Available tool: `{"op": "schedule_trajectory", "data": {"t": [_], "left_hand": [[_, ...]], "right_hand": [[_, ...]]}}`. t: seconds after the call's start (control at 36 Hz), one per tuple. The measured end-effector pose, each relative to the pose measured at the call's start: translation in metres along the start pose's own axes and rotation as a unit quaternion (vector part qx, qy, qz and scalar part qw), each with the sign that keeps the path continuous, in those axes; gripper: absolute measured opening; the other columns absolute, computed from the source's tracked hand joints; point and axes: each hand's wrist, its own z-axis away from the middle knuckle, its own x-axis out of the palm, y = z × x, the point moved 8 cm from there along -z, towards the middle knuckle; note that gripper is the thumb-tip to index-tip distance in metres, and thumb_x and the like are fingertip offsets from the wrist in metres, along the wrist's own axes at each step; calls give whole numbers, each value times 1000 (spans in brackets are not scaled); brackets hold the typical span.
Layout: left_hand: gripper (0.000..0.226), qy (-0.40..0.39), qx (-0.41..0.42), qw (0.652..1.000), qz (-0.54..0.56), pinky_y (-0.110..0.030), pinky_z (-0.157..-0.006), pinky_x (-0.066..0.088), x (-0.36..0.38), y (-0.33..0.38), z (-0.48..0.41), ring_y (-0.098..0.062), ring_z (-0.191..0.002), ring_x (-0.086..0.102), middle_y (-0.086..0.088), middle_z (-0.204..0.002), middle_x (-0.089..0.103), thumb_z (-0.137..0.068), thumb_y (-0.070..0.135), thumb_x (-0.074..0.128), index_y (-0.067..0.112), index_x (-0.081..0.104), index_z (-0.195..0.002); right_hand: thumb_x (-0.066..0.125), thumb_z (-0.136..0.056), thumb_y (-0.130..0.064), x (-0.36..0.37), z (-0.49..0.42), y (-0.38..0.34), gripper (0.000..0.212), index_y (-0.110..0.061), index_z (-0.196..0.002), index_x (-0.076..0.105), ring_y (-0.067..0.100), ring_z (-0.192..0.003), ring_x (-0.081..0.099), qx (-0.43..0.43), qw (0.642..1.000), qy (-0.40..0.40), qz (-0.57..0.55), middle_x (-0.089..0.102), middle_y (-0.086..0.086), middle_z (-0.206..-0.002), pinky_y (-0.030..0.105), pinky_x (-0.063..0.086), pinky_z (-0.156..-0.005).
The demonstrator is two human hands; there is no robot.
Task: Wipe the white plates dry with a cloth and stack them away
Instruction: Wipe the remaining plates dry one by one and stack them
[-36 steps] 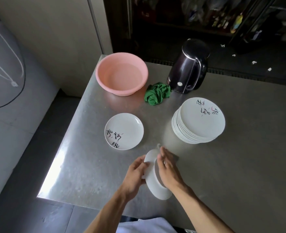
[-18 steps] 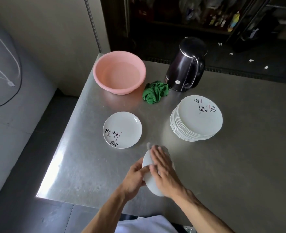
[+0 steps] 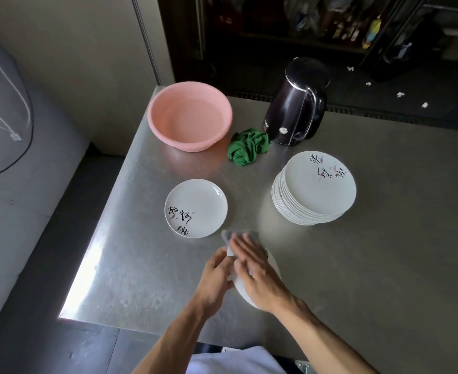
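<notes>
Right hand (image 3: 254, 271): fingers straight and close together, laid flat on a pale grey cloth (image 3: 225, 236), pressing it against the face of the held plate (image 3: 274, 265); motion blur at the fingertips

Left hand (image 3: 217, 273): fingers curled round the left edge of the held plate, gripping it

Held plate: white, tilted on edge between the two hands above the near part of the metal table (image 3: 384, 265); its face is mostly hidden by the right hand and the cloth

Grey cloth: one corner shows past the right fingertips, blurred

Single plate (image 3: 195, 209): white, face up, flat on the table, black brush lettering along its near-left side; just beyond the hands and to their left, apart from them

Stack of plates (image 3: 314, 187): white, many high, leaning slightly, on the table to the right; top plate carries the same lettering on its far side

Pink basin (image 3: 192, 143): at the far left corner of the table, upright

Green cloth (image 3: 249, 149): crumpled, between the basin and the dark kettle (image 3: 295, 103), touching the kettle's base
</notes>
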Motion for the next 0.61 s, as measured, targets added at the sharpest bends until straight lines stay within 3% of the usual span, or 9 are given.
{"op": "schedule_trajectory", "data": {"t": [0.11,0.17,0.25,0.33,0.42,0.47,0.53,0.61], "left_hand": [[32,-27,-13,999,-29,-39,-84,59,0,-6,7,-28,-109,72,-12,-125,73,-107,17,48,24,67,-132],[31,-21,-26,999,-32,-39,-83,58,-2,-10,7,-25,-103,71,-14,-126,72,-106,17,52,24,67,-132],[31,-27,-32,998,-38,-40,-85,59,-1,-11,4,-21,-100,70,-12,-124,72,-105,20,56,26,67,-133],[34,-35,-26,998,-42,-41,-85,59,4,-8,4,-21,-103,70,-11,-124,72,-100,25,60,26,67,-133],[37,-47,-15,997,-59,-40,-83,59,7,-7,7,-20,-105,71,-8,-123,73,-97,25,56,29,66,-132],[39,-50,-5,997,-62,-47,-89,60,5,-9,8,-26,-115,70,-10,-129,71,-100,22,54,27,63,-137],[37,-47,-2,998,-48,-53,-94,59,4,-11,10,-32,-123,66,-14,-134,68,-103,23,55,24,61,-139],[39,-32,2,999,-22,-51,-88,59,2,-12,10,-33,-118,67,-17,-132,67,-100,29,62,17,63,-137]], "right_hand": [[35,-107,-32,-3,1,11,49,-15,-153,34,12,-153,15,-22,1000,-9,19,28,-5,-161,32,9,-125],[39,-107,-25,-13,-2,38,48,-9,-152,36,20,-152,22,54,997,28,41,31,3,-161,36,16,-124],[30,-108,-26,-24,-4,60,48,-12,-154,33,22,-144,30,173,984,44,19,37,7,-158,32,18,-121],[36,-106,-20,-20,-2,33,48,1,-148,40,31,-148,31,64,993,51,80,36,14,-157,43,24,-120],[30,-106,-41,3,5,7,56,-15,-155,32,14,-154,4,-8,997,-32,68,19,-4,-164,36,5,-125],[31,-106,-41,8,7,0,54,-18,-155,32,9,-154,2,-45,995,-51,78,18,-9,-164,32,-1,-125],[37,-107,-34,2,4,7,50,-18,-154,34,10,-153,5,-42,995,-35,79,20,-9,-163,35,3,-125],[36,-107,-29,-17,-3,40,51,-19,-157,28,16,-153,12,83,994,28,64,22,-5,-164,41,15,-123]]}}
